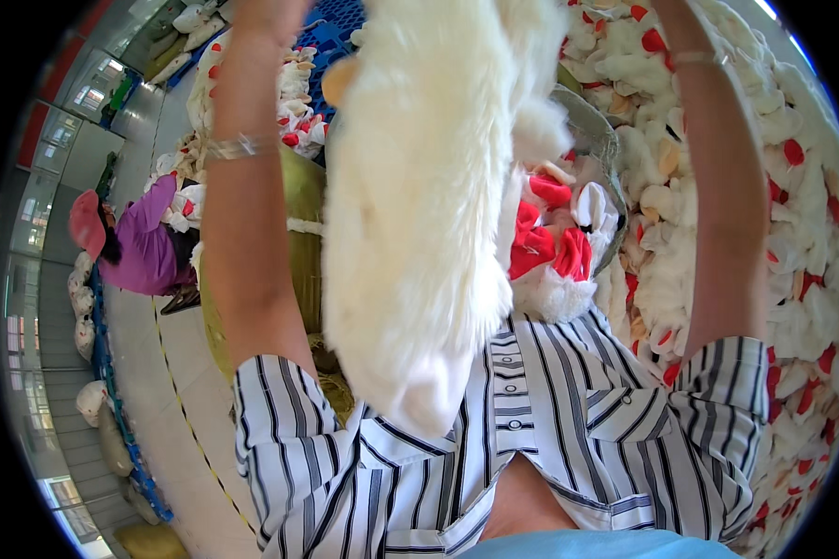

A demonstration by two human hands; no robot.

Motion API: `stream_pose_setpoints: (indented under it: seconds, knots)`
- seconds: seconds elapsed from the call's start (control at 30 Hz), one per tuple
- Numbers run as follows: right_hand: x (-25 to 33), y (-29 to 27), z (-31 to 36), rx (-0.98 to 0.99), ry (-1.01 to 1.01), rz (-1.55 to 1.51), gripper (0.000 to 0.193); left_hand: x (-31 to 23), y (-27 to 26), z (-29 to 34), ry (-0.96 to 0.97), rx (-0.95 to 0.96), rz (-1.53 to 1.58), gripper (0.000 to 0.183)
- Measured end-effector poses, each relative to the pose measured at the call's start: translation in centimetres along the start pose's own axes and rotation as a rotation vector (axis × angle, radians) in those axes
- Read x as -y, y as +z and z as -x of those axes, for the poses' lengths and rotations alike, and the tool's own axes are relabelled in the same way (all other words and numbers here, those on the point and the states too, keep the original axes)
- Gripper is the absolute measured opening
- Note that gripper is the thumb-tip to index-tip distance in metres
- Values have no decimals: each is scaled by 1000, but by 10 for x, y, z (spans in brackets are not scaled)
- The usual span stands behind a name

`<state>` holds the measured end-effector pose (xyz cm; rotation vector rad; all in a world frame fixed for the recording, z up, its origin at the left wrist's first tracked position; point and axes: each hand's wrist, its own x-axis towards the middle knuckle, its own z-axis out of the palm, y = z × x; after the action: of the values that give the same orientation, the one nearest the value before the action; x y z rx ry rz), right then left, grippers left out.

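Observation:
A long, cream-white furry plush piece [419,186] hangs in front of my chest, between my raised arms. A small tan flap [340,82] sticks out at its upper left, and its top runs out of view. My left hand [272,13] shows only in part at the upper edge, with its fingers cut off. On the right, my forearm is raised too, but the hand lies beyond the picture. Whether either hand grips the plush is hidden. Behind it, a grey-green sack [615,154] holds white plush pieces with red parts [550,238].
White plush pieces [662,205] with red and tan parts are heaped along the right. An olive sack [303,200] stands left of the hanging plush, near a blue plastic crate [336,28]. Farther left, a person in purple [144,238] bends over beside a walkway [163,391].

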<state>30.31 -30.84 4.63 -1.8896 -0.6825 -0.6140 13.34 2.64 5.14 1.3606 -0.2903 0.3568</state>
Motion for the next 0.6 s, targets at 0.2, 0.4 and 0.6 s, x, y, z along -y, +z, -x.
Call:
stream_pose_setpoints:
  seconds: [0.2, 0.4, 0.6]
  knots:
    - [6, 67, 188, 692, 448, -246, 41, 123, -39, 170, -488, -77, -529, 58]
    - [35, 66, 261, 756, 560, -447, 55, 103, -27, 244, -539, -74, -219, 59]
    - [52, 114, 273, 757, 465, -125, 37, 114, 5, 265, -394, -148, -383, 35]
